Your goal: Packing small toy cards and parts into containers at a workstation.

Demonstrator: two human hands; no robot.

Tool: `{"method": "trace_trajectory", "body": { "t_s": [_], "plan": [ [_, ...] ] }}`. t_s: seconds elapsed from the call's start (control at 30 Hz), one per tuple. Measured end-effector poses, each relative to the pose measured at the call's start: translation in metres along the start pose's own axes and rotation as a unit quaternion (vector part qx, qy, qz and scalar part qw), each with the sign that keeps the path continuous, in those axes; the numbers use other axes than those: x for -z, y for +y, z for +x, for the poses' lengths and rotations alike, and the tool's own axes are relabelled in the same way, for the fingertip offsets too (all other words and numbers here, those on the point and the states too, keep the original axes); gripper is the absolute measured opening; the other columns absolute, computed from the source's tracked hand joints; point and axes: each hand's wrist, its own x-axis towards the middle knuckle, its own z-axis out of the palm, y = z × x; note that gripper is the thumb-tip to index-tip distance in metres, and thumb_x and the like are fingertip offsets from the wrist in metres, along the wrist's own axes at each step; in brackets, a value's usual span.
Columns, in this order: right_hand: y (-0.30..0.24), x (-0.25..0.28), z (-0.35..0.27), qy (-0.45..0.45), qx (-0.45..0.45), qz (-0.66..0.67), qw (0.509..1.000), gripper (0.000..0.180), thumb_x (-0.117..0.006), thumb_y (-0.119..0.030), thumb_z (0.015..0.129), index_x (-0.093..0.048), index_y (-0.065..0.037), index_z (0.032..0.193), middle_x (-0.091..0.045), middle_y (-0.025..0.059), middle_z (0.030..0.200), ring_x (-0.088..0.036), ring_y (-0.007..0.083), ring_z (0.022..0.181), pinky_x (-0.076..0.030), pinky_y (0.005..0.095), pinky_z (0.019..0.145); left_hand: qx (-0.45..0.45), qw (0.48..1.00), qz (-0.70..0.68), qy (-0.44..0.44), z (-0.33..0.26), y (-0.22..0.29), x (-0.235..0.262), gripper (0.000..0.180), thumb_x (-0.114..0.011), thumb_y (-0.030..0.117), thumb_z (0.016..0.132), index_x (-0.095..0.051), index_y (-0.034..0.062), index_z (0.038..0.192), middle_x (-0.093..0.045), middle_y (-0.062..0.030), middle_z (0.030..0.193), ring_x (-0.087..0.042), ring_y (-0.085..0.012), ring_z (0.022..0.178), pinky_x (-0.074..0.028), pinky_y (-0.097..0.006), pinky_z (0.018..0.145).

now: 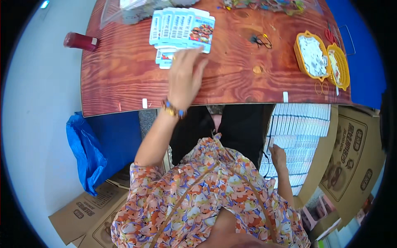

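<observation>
Floral blouse [198,186]: closest to the eye, gathered and tied at the waist.
Left hand [184,74]: stretched over the table [231,74], a beaded bracelet [173,110] at its wrist; fingers loosely extended, thumb well apart, nothing to be seen between them. Whether the fingertips touch the boxes below, I can't tell.
Light-blue boxes [182,27]: flat printed ones, laid overlapping in a row on the far left of the tabletop, a few more peeking out at the near side by that hand.
Right hand [279,157]: down beside the table, fingers bunched; I can't tell whether it's holding anything.
Open carton [347,153]: brown cardboard, packed with rows of slim pale boxes [300,118] on edge, right by the right hand.
Larger yellow basket [298,60]: heaped with small white pieces.
Smaller yellow basket [347,76]: just beside it, with fewer pale bits inside.
Clear tub, far left [108,14]: pale packets, too cut off to make out.
Clear tub, far right [317,6]: a jumble of small coloured pieces.
Red jar [78,41]: on its side at the table's left edge; contents unclear.
Blue bag [84,153]: crumpled, below the left edge.
</observation>
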Motion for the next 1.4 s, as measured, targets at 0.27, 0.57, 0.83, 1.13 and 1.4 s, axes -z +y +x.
{"method": "trace_trajectory", "body": {
  "t_s": [0.27,0.57,0.83,1.13,1.4],
  "plan": [
    [-0.045,0.079,0.002,0.105,0.081,0.028,0.991,0.027,-0.067,-0.017,0.09,-0.069,0.002,0.109,-0.071,0.0231,0.095,-0.069,0.0386,0.086,-0.054,0.0438,0.075,0.057,0.961,0.271,-0.003,0.057,-0.071,-0.017,0.075,-0.089,0.043,0.06,-0.057,0.0046,0.116,-0.054,-0.0132,0.127,-0.041,-0.0391,0.126,-0.028,-0.062,0.101],
    [-0.168,0.199,0.014,0.022,0.234,0.2,0.951,0.021,-0.062,-0.011,0.094,-0.069,0.004,0.106,-0.071,0.0118,0.088,-0.068,0.0171,0.08,-0.053,0.03,0.069,0.093,0.984,0.116,0.095,0.054,-0.097,-0.006,0.035,-0.081,0.028,0.077,-0.06,0.0119,0.099,-0.058,-0.0073,0.102,-0.048,-0.0294,0.112,-0.022,-0.051,0.104],
    [-0.328,0.241,0.085,0.027,0.421,0.476,0.772,0.03,-0.056,-0.01,0.098,-0.061,0.001,0.125,-0.069,0.0072,0.104,-0.062,0.0083,0.091,-0.05,0.0246,0.077,0.01,0.992,-0.042,-0.12,0.011,-0.018,0.058,0.021,-0.068,0.025,0.089,-0.06,0.0086,0.1,-0.063,-0.0049,0.101,-0.057,-0.0238,0.105,-0.022,-0.049,0.109],
    [-0.335,0.201,0.097,-0.08,0.441,0.365,0.816,0.024,-0.058,-0.008,0.097,-0.063,0.004,0.117,-0.068,0.0015,0.098,-0.061,0.0049,0.088,-0.05,0.0234,0.076,-0.002,0.989,0.144,-0.031,-0.032,0.026,0.026,0.098,-0.086,0.031,0.068,-0.035,-0.0044,0.144,-0.053,-0.0157,0.125,-0.051,-0.0351,0.118,-0.036,-0.049,0.102],
    [-0.325,0.171,0.1,0.023,0.384,0.5,0.776,0.037,-0.056,-0.01,0.099,-0.05,0.001,0.133,-0.064,0.0109,0.119,-0.064,0.0167,0.109,-0.052,0.0299,0.089,0.126,0.991,-0.022,0.043,-0.036,0.02,0.018,0.075,-0.086,0.02,0.069,-0.051,-0.0012,0.131,-0.064,-0.0204,0.111,-0.065,-0.036,0.097,-0.053,-0.042,0.081]
  ]
}}
